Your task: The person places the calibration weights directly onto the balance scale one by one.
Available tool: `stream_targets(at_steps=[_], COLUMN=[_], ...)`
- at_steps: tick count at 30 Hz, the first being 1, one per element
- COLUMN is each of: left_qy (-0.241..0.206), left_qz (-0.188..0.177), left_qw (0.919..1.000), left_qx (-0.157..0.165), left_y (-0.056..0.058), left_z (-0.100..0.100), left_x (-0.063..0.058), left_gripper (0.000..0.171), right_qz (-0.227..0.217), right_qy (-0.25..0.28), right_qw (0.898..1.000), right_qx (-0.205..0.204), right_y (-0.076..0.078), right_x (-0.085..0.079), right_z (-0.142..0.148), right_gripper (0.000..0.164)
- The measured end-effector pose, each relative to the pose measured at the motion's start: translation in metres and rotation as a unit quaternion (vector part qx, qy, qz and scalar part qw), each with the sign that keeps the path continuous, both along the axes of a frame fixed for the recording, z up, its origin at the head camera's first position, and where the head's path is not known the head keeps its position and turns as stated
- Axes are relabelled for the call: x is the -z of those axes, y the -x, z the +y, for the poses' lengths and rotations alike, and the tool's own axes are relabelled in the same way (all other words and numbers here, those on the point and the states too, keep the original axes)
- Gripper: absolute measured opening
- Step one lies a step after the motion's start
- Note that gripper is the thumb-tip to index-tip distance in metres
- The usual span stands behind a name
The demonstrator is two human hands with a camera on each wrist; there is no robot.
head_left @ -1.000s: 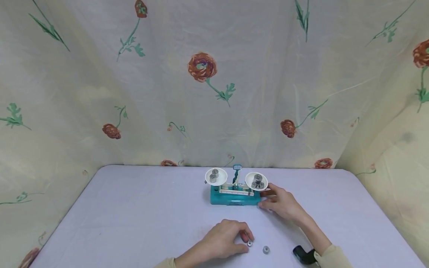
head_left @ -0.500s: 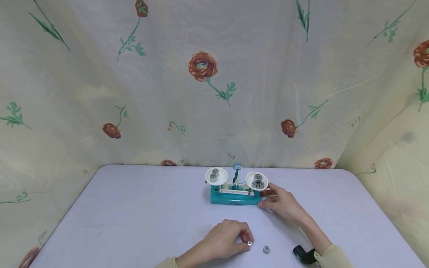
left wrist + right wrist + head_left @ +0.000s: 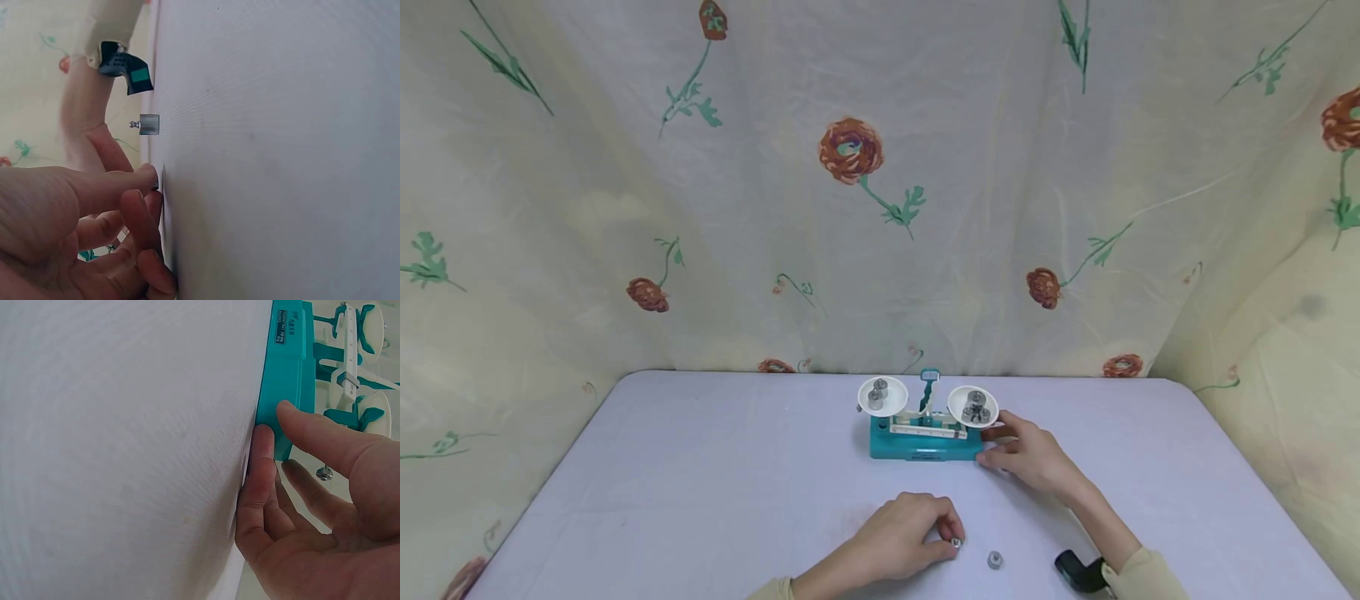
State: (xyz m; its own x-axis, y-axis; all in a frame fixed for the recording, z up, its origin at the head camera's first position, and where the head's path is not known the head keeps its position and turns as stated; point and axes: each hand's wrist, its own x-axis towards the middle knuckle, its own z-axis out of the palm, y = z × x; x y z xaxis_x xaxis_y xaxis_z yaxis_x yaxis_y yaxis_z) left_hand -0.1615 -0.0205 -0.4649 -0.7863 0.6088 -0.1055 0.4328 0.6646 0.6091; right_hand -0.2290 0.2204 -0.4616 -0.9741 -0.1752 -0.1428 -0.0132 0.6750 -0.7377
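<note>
My left hand [image 3: 904, 533] is low over the table, its thumb and fingertips pinching a small metal weight [image 3: 956, 542]. In the left wrist view, the fingers [image 3: 140, 215] hide most of that weight. To its right a larger knobbed metal weight [image 3: 995, 559] stands upright on the cloth. A teal balance scale [image 3: 925, 449] with two white pans stands farther back. My right hand [image 3: 1033, 454] grips the right end of its base, the thumb [image 3: 312, 431] on the front face and a finger low at the corner.
Two weights [image 3: 877, 393] sit in the left pan and several [image 3: 976, 407] in the right pan. A black device [image 3: 1078, 572] is at the right wrist. Floral curtains [image 3: 880, 250] hang behind the table, whose cover is pale [image 3: 715, 467].
My left thumb and fingertips have come together on the small weight, which shifts slightly towards the hand. The right hand and the balance scale stay put.
</note>
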Motion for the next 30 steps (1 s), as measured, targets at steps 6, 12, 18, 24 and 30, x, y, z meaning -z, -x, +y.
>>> stream_targets(at_steps=[6, 12, 18, 24, 30], left_qy=[-0.014, -0.027, -0.033, -0.064, -0.089], left_qz=[-0.009, -0.008, 0.003, 0.015, 0.017], left_qw=[0.9999, 0.9995, 0.9992, 0.9971, 0.9942], left_qx=[-0.005, -0.014, -0.024, -0.04, -0.059], left_y=[0.0, 0.003, 0.008, 0.014, 0.019], left_z=[-0.002, -0.006, -0.011, -0.018, -0.024], left_x=[-0.002, -0.003, -0.01, -0.021, -0.029], left_gripper=[0.013, 0.012, 0.011, 0.012, 0.011], right_qz=[0.001, 0.001, 0.0, -0.003, -0.001], right_qy=[0.001, 0.003, 0.001, 0.006, 0.003], right_qw=[1.0, 1.0, 1.0, 1.0, 1.0], right_qx=[-0.002, -0.001, 0.003, 0.0, 0.002], right_y=[0.0, 0.0, -0.001, -0.002, -0.001], right_x=[0.0, 0.0, 0.0, 0.0, 0.0], right_z=[0.0, -0.001, -0.001, -0.001, -0.001], right_gripper=[0.072, 0.072, 0.074, 0.073, 0.074])
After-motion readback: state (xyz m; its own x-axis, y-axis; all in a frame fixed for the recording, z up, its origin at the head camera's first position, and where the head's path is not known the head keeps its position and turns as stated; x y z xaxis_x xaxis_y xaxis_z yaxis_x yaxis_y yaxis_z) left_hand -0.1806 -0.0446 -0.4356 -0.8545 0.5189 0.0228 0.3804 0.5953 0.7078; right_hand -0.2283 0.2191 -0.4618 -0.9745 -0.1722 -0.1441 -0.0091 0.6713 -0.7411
